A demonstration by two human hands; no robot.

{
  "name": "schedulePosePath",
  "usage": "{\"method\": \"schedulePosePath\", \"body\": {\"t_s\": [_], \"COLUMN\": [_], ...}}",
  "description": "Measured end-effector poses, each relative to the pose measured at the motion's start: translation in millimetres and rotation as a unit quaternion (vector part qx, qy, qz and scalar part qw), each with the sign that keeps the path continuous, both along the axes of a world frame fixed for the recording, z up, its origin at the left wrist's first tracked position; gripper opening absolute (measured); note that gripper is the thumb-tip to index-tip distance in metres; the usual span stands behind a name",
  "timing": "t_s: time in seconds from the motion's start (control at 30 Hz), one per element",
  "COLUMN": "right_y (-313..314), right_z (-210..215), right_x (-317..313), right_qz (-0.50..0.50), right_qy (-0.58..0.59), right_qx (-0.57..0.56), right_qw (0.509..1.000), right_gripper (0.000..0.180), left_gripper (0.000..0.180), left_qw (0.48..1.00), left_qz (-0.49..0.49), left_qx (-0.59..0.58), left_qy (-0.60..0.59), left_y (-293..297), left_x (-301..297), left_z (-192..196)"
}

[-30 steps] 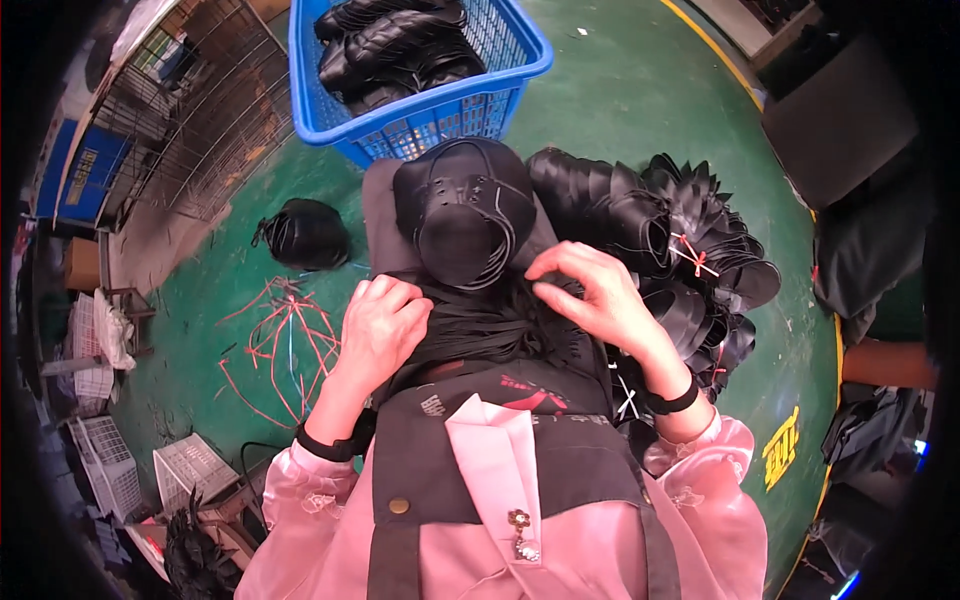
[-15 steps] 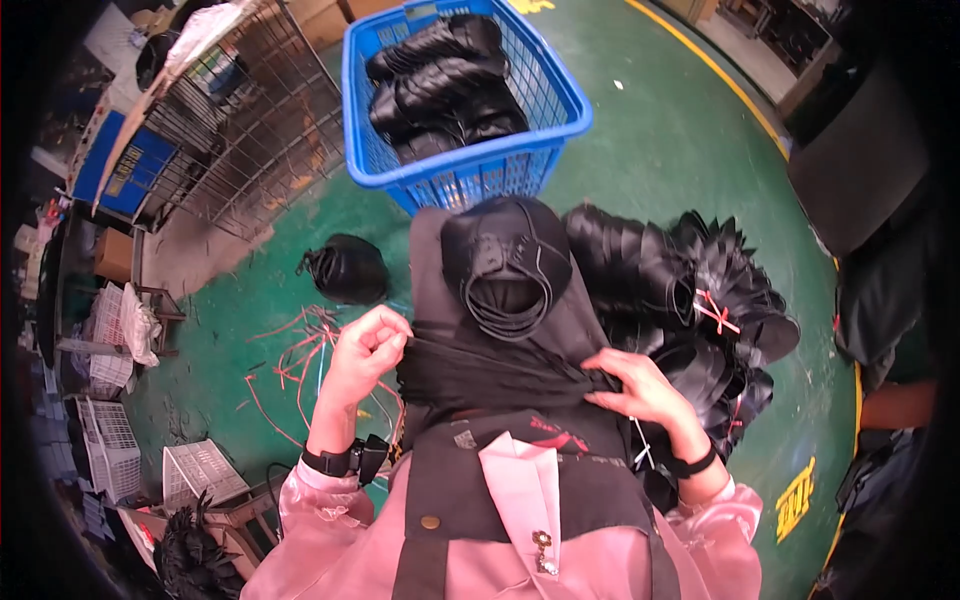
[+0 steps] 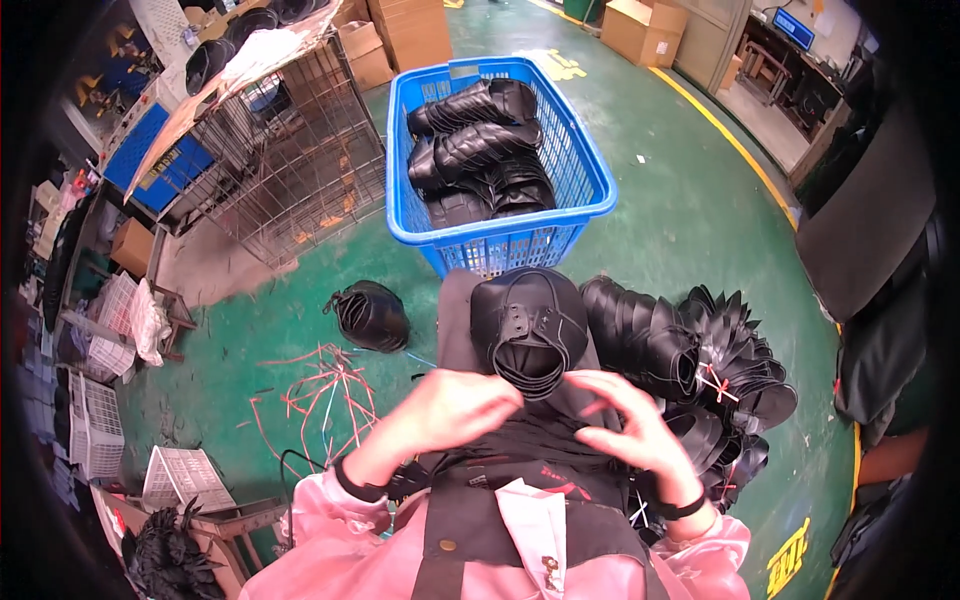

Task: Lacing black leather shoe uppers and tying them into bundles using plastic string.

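Observation:
A nested stack of black leather shoe uppers (image 3: 528, 318) rests on a dark cloth (image 3: 460, 330) over my lap, its openings facing me. My left hand (image 3: 455, 408) is beside the stack's near left edge; its fingers point inward and are blurred, so I cannot tell their grip. On the near right side my right hand (image 3: 630, 420) is open, thumb and fingers apart, holding nothing. Black apron cloth (image 3: 510, 445) lies bunched between my wrists. Right of my lap are more stacked uppers (image 3: 640, 335) and a tied bundle of black pieces (image 3: 735, 360).
A blue plastic basket (image 3: 500, 232) holding black uppers stands ahead. A single black bundle (image 3: 370, 316) and loose red ties (image 3: 325, 395) lie on the green floor (image 3: 300, 310) to the left. Beyond them stands a wire cage (image 3: 300, 170); white crates (image 3: 185, 478) are at lower left.
Both hands have let go of the apron cloth and moved up beside the stack of uppers, the left also going right. The view has tilted up, showing more of the room ahead.

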State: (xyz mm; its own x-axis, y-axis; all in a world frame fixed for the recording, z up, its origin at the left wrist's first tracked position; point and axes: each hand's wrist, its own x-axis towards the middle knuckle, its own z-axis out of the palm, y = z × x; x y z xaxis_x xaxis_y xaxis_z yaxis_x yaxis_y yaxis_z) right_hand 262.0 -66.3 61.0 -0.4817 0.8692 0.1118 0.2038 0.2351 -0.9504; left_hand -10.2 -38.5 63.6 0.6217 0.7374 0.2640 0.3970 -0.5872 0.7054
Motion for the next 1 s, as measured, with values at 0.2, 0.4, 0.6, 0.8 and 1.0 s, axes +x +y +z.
{"method": "schedulePosePath", "body": {"t_s": [0.2,0.4,0.6,0.8,1.0], "right_y": [0,-5,-6,10,24], "right_z": [-33,-39,-45,-32,-11], "right_x": [-16,10,17,-2,-33], "right_qz": [0.075,0.002,0.011,-0.026,0.036], "right_qy": [0.072,0.036,-0.018,-0.016,-0.013], "right_qx": [-0.273,-0.236,-0.247,-0.201,-0.145], "right_qw": [0.956,0.971,0.969,0.979,0.989], "right_gripper": [0.025,0.019,0.023,0.045,0.053], "left_gripper": [0.01,0.009,0.007,0.026,0.019], "left_qw": [0.997,0.986,0.954,0.937,0.979], "left_qz": [0.03,0.153,0.234,0.212,-0.026], "left_qx": [0.063,0.059,0.18,0.212,-0.154], "left_qy": [-0.018,0.03,0.052,0.176,-0.132], "left_y": [16,14,20,28,3], "left_x": [0,-48,-64,-32,26], "left_z": [4,5,-6,-22,-23]}}
